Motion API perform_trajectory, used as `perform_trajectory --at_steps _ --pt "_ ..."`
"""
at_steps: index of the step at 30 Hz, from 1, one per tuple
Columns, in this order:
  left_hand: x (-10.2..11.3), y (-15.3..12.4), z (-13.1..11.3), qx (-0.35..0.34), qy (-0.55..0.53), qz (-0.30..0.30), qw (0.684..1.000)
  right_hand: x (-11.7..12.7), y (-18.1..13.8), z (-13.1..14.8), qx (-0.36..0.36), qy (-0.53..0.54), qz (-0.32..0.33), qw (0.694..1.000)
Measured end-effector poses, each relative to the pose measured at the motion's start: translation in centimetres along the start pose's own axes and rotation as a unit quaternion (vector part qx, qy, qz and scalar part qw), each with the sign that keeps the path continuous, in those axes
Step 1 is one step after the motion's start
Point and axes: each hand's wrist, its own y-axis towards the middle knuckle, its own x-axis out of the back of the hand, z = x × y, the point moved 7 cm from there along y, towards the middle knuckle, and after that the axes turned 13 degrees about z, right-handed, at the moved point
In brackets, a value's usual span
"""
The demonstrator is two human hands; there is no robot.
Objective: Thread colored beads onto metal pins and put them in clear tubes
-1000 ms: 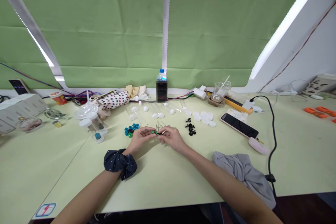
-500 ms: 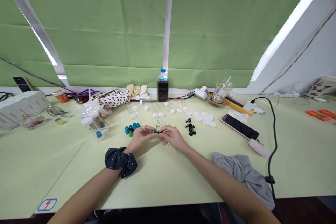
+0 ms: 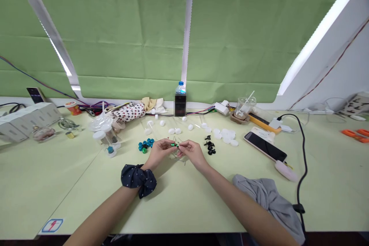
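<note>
A small glossy green bead (image 3: 173, 145) is pinched between the fingertips of the left hand (image 3: 159, 152) and the right hand (image 3: 192, 152), which are brought together just above the smooth pale-green matte tabletop (image 3: 178, 196), at its middle. Both hands are narrowed, the fingers curled in around the bead; thin clear wire-like strands are seen about the fingertips, though what they are cannot be told. A dark navy gathered fabric scrunchie with small white dots (image 3: 138, 179) is worn on the left wrist.

Just left of the left hand, a tight cluster of shiny round blue and green beads (image 3: 146, 145) is laid on the table. Just right of the right hand, a little heap of small black matte pieces (image 3: 210, 147) is seen, and farther off a scatter of flat round white plastic caps (image 3: 226, 137). A slim black-screened rectangular phone (image 3: 264, 146) is laid at the right, and a crumpled soft grey cloth (image 3: 268, 196) at the near right. At the far edge, a clear plastic water bottle with a blue cap (image 3: 180, 98) is stood upright before the ribbed green window blinds (image 3: 121, 34).
</note>
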Motion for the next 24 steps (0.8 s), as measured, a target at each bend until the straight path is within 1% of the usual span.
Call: perform_trajectory --at_steps 4,10,14,18,24 --pt "0.0 0.3 0.3 0.001 0.002 -0.023 1.000 0.4 0.1 -0.1 -0.005 0.004 0.004 1.000" --pt "-0.4 0.0 0.2 -0.023 0.031 -0.019 0.999 1.1 0.1 -0.5 -0.033 -0.045 0.004 0.998" --pt "-0.4 -0.7 -0.2 -0.028 0.050 -0.034 0.998 1.0 -0.1 -0.4 -0.035 -0.049 0.007 0.998" --pt "-0.5 -1.1 -0.7 -0.027 0.071 -0.033 0.997 0.9 -0.3 -0.3 -0.038 -0.047 0.010 0.998" --pt "-0.4 -1.4 -0.9 -0.032 0.089 -0.047 0.994 0.9 -0.2 -0.6 -0.037 -0.054 0.015 0.998"
